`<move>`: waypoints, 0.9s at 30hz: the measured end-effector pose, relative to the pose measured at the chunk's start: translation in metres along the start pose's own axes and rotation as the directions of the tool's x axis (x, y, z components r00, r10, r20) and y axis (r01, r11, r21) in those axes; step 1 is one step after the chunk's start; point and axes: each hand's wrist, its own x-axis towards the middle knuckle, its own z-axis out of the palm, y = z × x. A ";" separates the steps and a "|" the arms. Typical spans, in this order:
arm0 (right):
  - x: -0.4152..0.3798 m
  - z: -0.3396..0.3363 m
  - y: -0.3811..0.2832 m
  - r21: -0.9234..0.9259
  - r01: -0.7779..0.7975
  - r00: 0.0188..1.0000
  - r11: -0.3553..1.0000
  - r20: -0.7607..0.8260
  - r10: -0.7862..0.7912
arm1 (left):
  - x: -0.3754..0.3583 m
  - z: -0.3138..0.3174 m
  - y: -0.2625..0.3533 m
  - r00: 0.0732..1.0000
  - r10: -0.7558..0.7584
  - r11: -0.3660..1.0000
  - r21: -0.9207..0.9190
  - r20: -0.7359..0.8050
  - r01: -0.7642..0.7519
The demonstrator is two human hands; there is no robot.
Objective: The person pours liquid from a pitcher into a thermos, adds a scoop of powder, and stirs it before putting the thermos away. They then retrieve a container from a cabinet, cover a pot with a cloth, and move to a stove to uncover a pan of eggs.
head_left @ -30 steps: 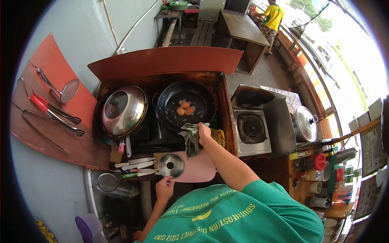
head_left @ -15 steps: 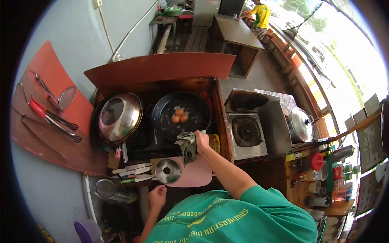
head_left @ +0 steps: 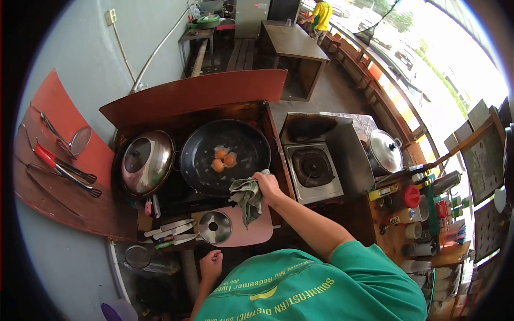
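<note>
My right hand (head_left: 269, 188) grips a crumpled grey-green cloth (head_left: 246, 199) at the near right rim of a dark wok (head_left: 195, 174). The wok's handle, if there is one under the cloth, is hidden. Inside the wok lie three cracked eggs, their orange yolks (head_left: 224, 159) close together with a little clear white around them. My left hand (head_left: 211, 264) hangs low in front of the counter, fingers curled in and nothing visible in them. Nearest to it are a steel bowl (head_left: 215, 227) and a pink cutting board (head_left: 251, 232).
A domed lid (head_left: 147, 163) covers another pan on the left. Several knives (head_left: 174, 231) lie beside the bowl. A gas burner (head_left: 313, 168) and lidded pot (head_left: 385, 153) stand right. A red board (head_left: 198, 91) rises behind the wok. Someone in yellow (head_left: 321, 16) is far back.
The wok looks larger and nearer, apparently raised or tilted, and the yolks have turned within it. My right hand stays on the cloth. The whole view has shifted slightly.
</note>
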 end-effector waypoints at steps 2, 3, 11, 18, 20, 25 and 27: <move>-0.022 -0.005 -0.032 0.050 -0.046 0.999 0.998 0.016 0.045 | -0.004 0.003 0.000 0.999 0.034 0.999 0.013 0.036 -0.034; -0.036 -0.007 -0.058 0.106 -0.195 0.981 0.975 0.022 0.194 | -0.005 0.004 -0.001 0.998 0.038 0.999 0.016 0.047 -0.039; -0.105 -0.064 -0.143 0.262 -0.349 0.937 0.900 0.086 0.339 | -0.010 0.012 -0.001 0.980 0.100 0.970 0.203 0.170 -0.134; -0.130 -0.152 -0.169 0.227 -0.271 0.962 0.935 0.025 0.273 | -0.028 0.034 0.032 0.956 0.133 0.911 0.347 0.262 -0.222; -0.131 -0.182 -0.174 0.165 -0.251 0.966 0.954 -0.012 0.257 | -0.034 0.049 0.026 0.947 0.144 0.892 0.377 0.289 -0.251; -0.126 -0.254 -0.172 0.227 -0.205 0.970 0.952 -0.086 0.229 | -0.055 0.091 0.018 0.926 0.074 0.888 0.398 0.371 -0.230; -0.119 -0.284 -0.165 0.220 -0.193 0.972 0.956 -0.087 0.216 | -0.066 0.107 0.013 0.914 0.031 0.894 0.397 0.405 -0.206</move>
